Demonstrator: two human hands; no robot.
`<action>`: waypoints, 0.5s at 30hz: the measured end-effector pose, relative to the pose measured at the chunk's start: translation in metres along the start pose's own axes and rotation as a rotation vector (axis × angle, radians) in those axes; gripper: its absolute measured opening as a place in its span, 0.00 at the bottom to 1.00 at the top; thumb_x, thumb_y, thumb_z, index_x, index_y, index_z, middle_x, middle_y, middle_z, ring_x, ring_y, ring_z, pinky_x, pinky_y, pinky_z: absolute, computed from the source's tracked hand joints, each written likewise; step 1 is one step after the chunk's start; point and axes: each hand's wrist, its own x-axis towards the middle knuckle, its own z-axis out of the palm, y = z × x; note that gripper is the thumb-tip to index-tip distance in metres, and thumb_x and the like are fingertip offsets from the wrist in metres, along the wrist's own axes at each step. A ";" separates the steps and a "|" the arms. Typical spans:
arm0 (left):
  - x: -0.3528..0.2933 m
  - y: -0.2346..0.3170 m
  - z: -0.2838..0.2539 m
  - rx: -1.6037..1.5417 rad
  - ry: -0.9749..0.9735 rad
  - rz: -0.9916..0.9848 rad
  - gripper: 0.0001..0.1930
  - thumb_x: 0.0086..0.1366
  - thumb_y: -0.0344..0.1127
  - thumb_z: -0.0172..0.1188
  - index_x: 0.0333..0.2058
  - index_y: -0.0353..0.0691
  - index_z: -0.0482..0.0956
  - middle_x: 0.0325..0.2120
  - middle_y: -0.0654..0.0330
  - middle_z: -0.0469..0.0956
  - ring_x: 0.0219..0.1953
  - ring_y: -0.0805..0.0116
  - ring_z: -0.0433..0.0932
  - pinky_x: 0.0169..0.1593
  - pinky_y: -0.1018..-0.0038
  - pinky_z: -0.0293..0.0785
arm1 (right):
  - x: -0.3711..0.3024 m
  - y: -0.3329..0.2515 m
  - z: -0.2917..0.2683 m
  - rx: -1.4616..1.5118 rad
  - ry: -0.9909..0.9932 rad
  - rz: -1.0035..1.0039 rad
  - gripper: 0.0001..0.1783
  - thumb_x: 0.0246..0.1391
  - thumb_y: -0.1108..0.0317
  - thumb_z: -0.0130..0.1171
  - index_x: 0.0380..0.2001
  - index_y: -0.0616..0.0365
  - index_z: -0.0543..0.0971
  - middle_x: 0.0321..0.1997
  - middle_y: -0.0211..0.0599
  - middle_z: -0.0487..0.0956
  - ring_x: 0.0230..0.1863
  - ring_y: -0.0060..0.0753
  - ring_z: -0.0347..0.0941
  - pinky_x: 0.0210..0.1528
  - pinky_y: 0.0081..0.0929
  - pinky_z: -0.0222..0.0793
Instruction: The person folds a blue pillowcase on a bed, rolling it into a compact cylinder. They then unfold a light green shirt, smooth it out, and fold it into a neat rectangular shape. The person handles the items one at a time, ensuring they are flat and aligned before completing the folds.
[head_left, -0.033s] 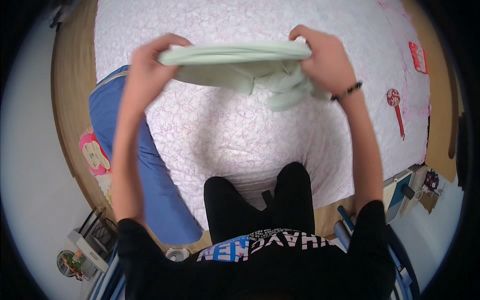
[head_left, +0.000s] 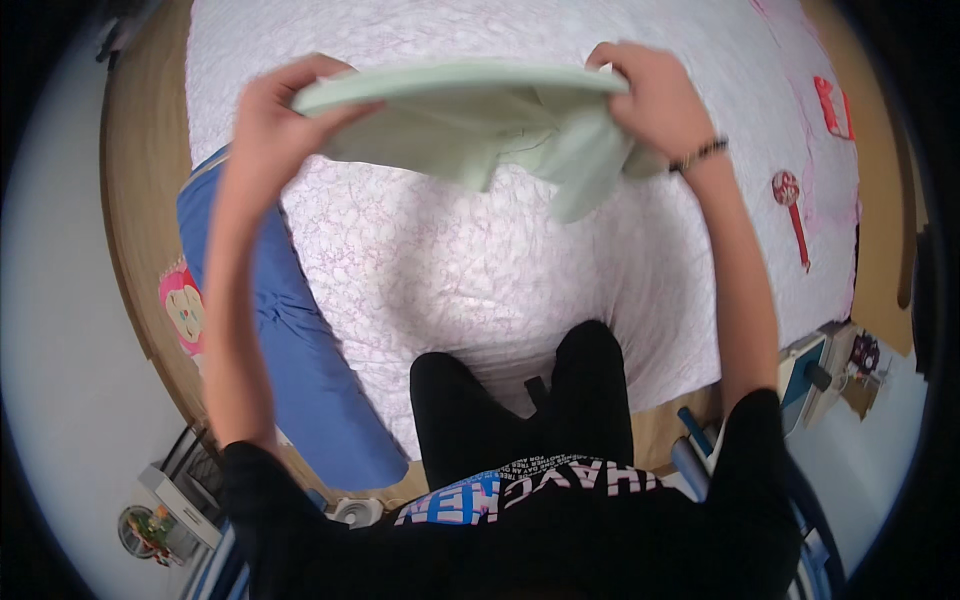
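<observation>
- Head view: pale green garment (head_left: 470, 125) stretched across upper centre of frame, raised above the white patterned bed (head_left: 450, 270).
- Left hand (head_left: 275, 125) and right hand (head_left: 650, 105): each grip closed on a garment edge.
- Blue pillow (head_left: 300, 350) at lower left.

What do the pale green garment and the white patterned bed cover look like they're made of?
The pale green garment looks like soft, matte knit cloth, probably cotton: it droops and folds between both hands. The white patterned bed cover seems a thin woven or quilted fabric, with fine crinkles and no sheen.
</observation>
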 end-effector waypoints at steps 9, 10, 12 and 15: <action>0.055 -0.035 -0.142 0.836 0.348 0.594 0.11 0.63 0.33 0.63 0.44 0.44 0.82 0.34 0.64 0.81 0.33 0.72 0.79 0.37 0.78 0.75 | 0.088 0.058 -0.039 -0.276 0.430 -0.118 0.08 0.39 0.69 0.57 0.27 0.54 0.80 0.28 0.46 0.78 0.35 0.51 0.76 0.38 0.42 0.71; 0.050 -0.036 -0.149 0.964 0.421 0.649 0.11 0.62 0.32 0.63 0.44 0.46 0.82 0.35 0.64 0.81 0.33 0.69 0.80 0.37 0.77 0.75 | 0.084 0.048 -0.048 -0.247 0.476 -0.115 0.07 0.38 0.71 0.58 0.26 0.54 0.79 0.27 0.44 0.78 0.33 0.50 0.76 0.36 0.40 0.71; 0.043 -0.040 -0.168 1.068 0.492 0.680 0.15 0.59 0.29 0.64 0.45 0.50 0.83 0.37 0.65 0.81 0.33 0.64 0.80 0.38 0.76 0.77 | 0.079 0.051 -0.062 -0.304 0.609 -0.175 0.08 0.37 0.74 0.59 0.26 0.56 0.78 0.26 0.44 0.76 0.31 0.48 0.75 0.34 0.37 0.71; 0.011 -0.040 -0.193 1.176 0.487 0.662 0.15 0.55 0.24 0.64 0.42 0.48 0.85 0.30 0.62 0.79 0.29 0.64 0.77 0.35 0.74 0.75 | 0.066 0.056 -0.060 -0.204 0.650 -0.181 0.11 0.41 0.74 0.57 0.33 0.56 0.80 0.31 0.43 0.79 0.36 0.48 0.77 0.40 0.36 0.72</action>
